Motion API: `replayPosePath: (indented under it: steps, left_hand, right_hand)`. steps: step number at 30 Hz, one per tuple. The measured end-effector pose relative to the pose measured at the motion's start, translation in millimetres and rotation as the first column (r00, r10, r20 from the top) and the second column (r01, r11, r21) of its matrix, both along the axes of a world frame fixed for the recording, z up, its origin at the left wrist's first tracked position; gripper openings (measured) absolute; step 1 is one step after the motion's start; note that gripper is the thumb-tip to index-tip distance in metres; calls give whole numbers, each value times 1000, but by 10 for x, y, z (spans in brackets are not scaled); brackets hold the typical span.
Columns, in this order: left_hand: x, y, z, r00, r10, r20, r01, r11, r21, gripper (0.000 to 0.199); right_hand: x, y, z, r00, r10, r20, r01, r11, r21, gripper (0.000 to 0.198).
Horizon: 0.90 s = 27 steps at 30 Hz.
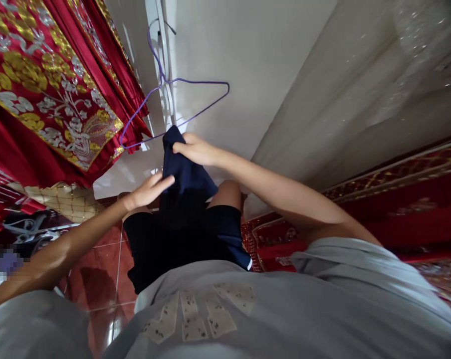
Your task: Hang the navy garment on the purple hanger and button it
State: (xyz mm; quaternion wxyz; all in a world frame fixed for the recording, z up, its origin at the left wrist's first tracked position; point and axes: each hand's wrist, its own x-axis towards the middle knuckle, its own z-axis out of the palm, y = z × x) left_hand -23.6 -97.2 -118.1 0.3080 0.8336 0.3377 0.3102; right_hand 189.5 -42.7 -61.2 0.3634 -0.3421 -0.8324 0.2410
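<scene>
A dark navy piece of cloth (184, 172) hangs in front of my lap, its kind not clear because it is folded. Near its top corner my right hand (195, 148) pinches it, with the thumb on the front face. Lower down, my left hand (149, 191) holds its left edge, thumb across the front and the other fingers partly hidden. Just above and behind the cloth, a purple wire hanger (199, 82) hangs with no garment on it. The lower part of the cloth merges with the dark shorts (225, 232) I wear.
Red garments with gold and silver embroidery (57, 75) hang at the left. A pale wall (244, 45) stands ahead, with a translucent plastic cover (345, 89) at the right. Red patterned fabric (405, 219) lies on the right. Below are red floor tiles (106, 269).
</scene>
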Motion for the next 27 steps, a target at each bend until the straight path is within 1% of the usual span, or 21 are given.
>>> replayPosePath:
  steps: [1,2,3,4,5,7,8,9,10,11,13,15,16,18,19,21,23,25,26,27]
  left_hand:
    - [-95,-18,-111,994,-39,-99,32,997,-71,45]
    - [-198,-31,-199,977,-68,-203,46,993,-111,43]
    - [-305,-38,-259,951,-74,-301,43,993,-106,40]
    - [-411,-37,-289,921,-49,-387,29,998,-57,37]
    - [-515,-27,-290,892,7,-452,6,1000,28,34]
    - [-707,20,-225,845,142,-516,-30,975,218,29]
    - [-792,54,-171,835,208,-510,-55,953,299,28]
    - [-869,96,-110,832,263,-489,-88,932,352,29]
    - [-936,142,-46,834,295,-466,-120,922,369,31]
    - [-990,192,17,842,310,-442,-152,922,356,34]
    - [-1047,297,144,869,309,-386,-204,936,288,41]
    - [-1016,392,280,901,294,-317,-219,942,253,44]
    - [-965,432,356,916,289,-277,-214,938,271,42]
    - [-799,495,518,938,280,-202,-199,916,347,34]
    - [-694,521,598,949,275,-157,-198,902,384,28]
    - [-481,574,734,972,232,-36,-196,887,418,17]
    - [-314,638,827,981,180,76,-195,889,413,15]
    - [-243,713,886,979,173,108,-202,897,393,24]
    - [-249,752,913,977,194,86,-212,896,391,27]
    - [-279,790,944,973,225,53,-228,890,396,27]
  right_hand:
    - [33,144,3,999,-42,1,42,997,67,21]
    - [71,300,-13,997,-72,-6,72,991,116,18]
    - [111,458,-50,994,-108,-25,111,981,158,13]
    - [151,605,-107,985,-161,-60,169,968,188,10]
    - [190,731,-180,972,-215,-94,228,957,177,10]
    - [270,901,-346,946,-301,-124,311,947,76,22]
    - [318,942,-423,937,-327,-124,332,943,24,29]
    - [375,957,-483,931,-342,-124,344,939,-7,35]
    - [445,953,-522,927,-350,-131,352,936,-11,39]
    - [528,937,-535,923,-356,-145,361,933,7,41]
    - [723,891,-491,912,-370,-179,388,919,76,41]
    - [924,843,-386,898,-397,-190,425,895,136,39]
    - [1007,816,-329,891,-415,-185,443,883,153,39]
    - [1106,742,-236,882,-444,-160,467,871,154,42]
    - [1112,689,-209,883,-449,-141,466,874,140,44]
    - [1037,547,-195,901,-421,-104,430,897,104,46]
    - [894,373,-209,931,-352,-97,361,927,106,43]
    - [776,216,-208,954,-279,-110,295,940,173,33]
    - [755,162,-191,958,-260,-121,281,933,224,25]
    - [769,133,-161,955,-260,-140,290,916,278,16]
